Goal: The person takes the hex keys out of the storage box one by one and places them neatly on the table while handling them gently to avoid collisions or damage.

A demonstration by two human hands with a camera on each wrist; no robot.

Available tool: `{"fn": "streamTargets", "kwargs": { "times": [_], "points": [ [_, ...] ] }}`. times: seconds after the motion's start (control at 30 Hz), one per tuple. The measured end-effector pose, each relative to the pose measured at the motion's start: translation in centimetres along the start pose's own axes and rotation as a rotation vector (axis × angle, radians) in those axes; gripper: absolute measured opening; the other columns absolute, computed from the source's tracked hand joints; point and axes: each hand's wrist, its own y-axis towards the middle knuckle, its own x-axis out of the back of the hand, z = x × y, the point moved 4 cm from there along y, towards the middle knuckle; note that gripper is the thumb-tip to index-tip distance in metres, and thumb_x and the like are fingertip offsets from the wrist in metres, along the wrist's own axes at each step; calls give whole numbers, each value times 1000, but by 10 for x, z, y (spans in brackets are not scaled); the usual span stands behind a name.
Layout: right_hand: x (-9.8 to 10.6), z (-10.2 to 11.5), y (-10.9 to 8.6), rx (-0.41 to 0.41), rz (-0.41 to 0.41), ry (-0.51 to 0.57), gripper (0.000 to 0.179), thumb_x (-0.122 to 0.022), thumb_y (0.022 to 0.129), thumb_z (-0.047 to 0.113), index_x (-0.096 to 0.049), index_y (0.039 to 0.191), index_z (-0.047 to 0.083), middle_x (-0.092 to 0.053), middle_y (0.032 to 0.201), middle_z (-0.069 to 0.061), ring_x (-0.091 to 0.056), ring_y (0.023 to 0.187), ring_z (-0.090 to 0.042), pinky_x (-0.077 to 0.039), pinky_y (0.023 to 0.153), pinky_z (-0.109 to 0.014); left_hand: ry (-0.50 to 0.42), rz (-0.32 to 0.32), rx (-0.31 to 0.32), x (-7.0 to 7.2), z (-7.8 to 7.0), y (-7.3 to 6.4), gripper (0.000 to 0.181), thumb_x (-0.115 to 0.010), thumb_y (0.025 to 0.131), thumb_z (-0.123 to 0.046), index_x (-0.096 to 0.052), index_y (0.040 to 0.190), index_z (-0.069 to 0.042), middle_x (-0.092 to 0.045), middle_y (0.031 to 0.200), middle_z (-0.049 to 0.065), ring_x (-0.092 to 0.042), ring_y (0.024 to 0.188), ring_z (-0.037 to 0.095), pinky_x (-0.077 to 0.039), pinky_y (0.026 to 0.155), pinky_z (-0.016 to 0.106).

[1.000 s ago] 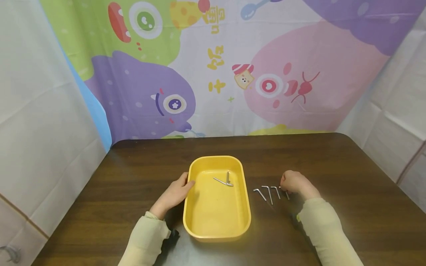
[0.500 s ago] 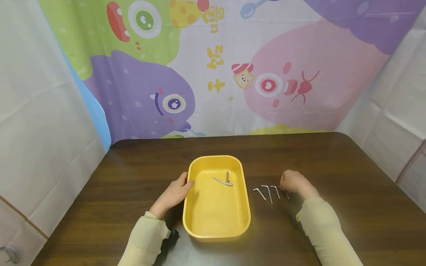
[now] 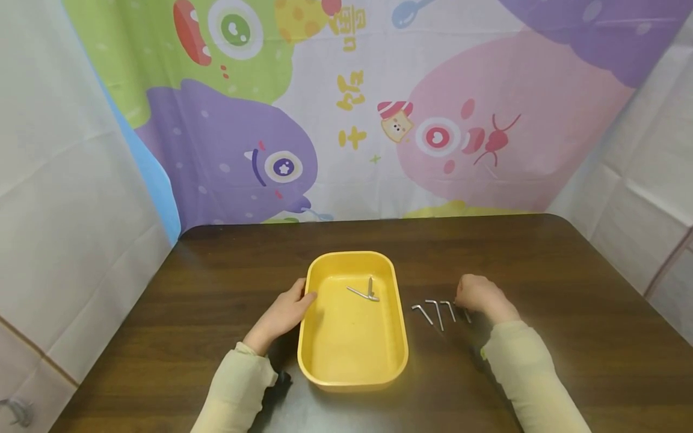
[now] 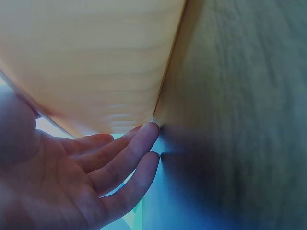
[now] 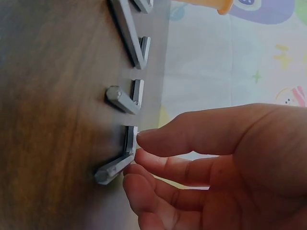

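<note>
A yellow tray [image 3: 352, 337] stands on the table, with a few metal pieces [image 3: 364, 294] lying near its far end. My left hand [image 3: 281, 316] holds the tray's left side, thumb over the rim; in the left wrist view its fingers [image 4: 139, 139] reach along the outer wall near the tabletop. To the right of the tray, several L-shaped hex keys [image 3: 437, 316] lie in a row. My right hand [image 3: 482, 297] is at the rightmost hex key [image 5: 115, 165], pinching it near its bend between thumb and fingers. The hand partly covers that key in the head view.
A dark wooden table [image 3: 227, 258] carries everything. Behind it hangs a cartoon-printed curtain [image 3: 346, 180], and pale cloth walls [image 3: 639, 180] close off both sides. Another hex key [image 5: 122, 99] lies close to the right thumb.
</note>
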Motion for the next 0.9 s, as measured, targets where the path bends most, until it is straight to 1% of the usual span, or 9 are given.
{"fn": "streamTargets", "kwargs": {
  "times": [0.23, 0.33, 0.43, 0.53, 0.7, 0.9],
  "points": [
    [5, 4, -3, 6, -28, -12, 6, -56, 76, 14, -54, 74, 8, -53, 72, -4, -50, 67, -20, -38, 56, -34, -9, 8, -1, 1, 0, 0, 44, -42, 95, -32, -39, 131, -7, -61, 108, 13, -60, 81, 17, -48, 77, 37],
    [11, 8, -6, -19, -46, -41, 10, -56, 76, 15, -56, 80, 5, -56, 77, -8, -52, 71, -25, -41, 57, -39, -14, 11, -7, 2, 1, 2, 45, -42, 95, -32, -39, 132, -8, -61, 108, 12, -61, 80, 17, -48, 77, 37],
    [16, 12, -10, -48, -68, -78, 13, -57, 76, 16, -56, 80, 4, -57, 80, -12, -54, 74, -30, -43, 58, -44, -12, 11, -8, 2, 1, 3, 45, -42, 95, -33, -39, 132, -8, -61, 109, 12, -60, 81, 17, -48, 78, 37],
    [20, 17, -12, -53, -90, -96, 13, -57, 77, 16, -55, 80, 4, -59, 83, -15, -56, 76, -34, -43, 59, -46, -9, 7, -4, 3, 0, 3, 45, -42, 95, -33, -39, 132, -7, -61, 109, 12, -60, 82, 18, -47, 78, 38],
    [22, 23, -16, -23, -118, -91, 17, -55, 77, 16, -57, 88, 4, -62, 91, -16, -57, 81, -35, -43, 59, -45, -9, 5, -3, 2, 1, 1, 44, -42, 95, -32, -40, 131, -7, -60, 108, 12, -60, 83, 18, -47, 78, 37],
    [26, 39, -22, 36, -183, -72, 17, -53, 79, 19, -56, 91, 8, -61, 88, -10, -57, 77, -30, -42, 59, -42, -16, 11, -3, 1, 3, 1, 44, -42, 95, -31, -38, 133, -8, -61, 108, 13, -61, 82, 17, -48, 78, 37]
  ]
}}
